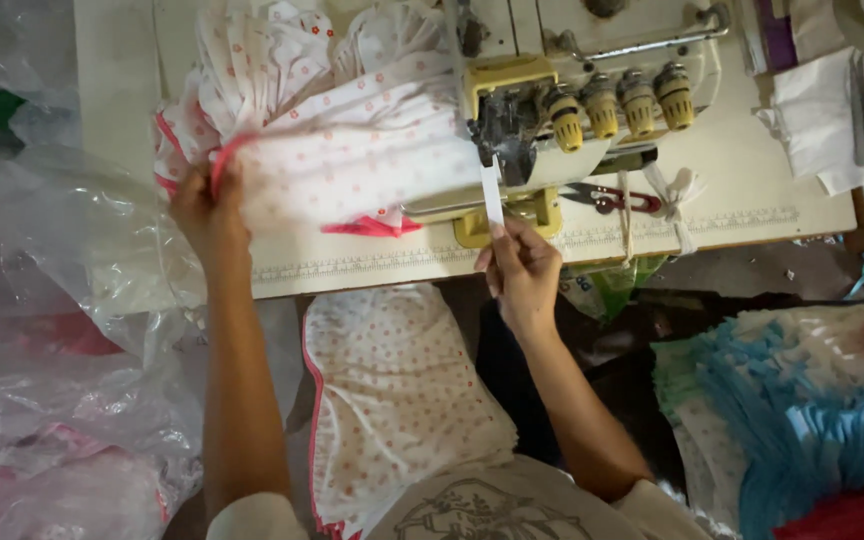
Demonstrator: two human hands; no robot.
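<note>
Head view showed the left hand point(207, 205) clamped on the dotted white fabric point(352, 160) lying on the table point(752, 190), while the right hand point(520, 270) pinched a white elastic strip point(492, 195) at the overlock sewing machine point(572, 90).

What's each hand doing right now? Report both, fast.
Left hand: closed on the pink-edged dotted white fabric at the sewing machine.
Right hand: fingers pinched on a narrow white strip.

Soft matt dotted cloth point(352, 165) at ten o'clock; glossy metal sewing machine point(572, 90) at one; crinkled shiny plastic sheeting point(42, 300) at nine.
</note>
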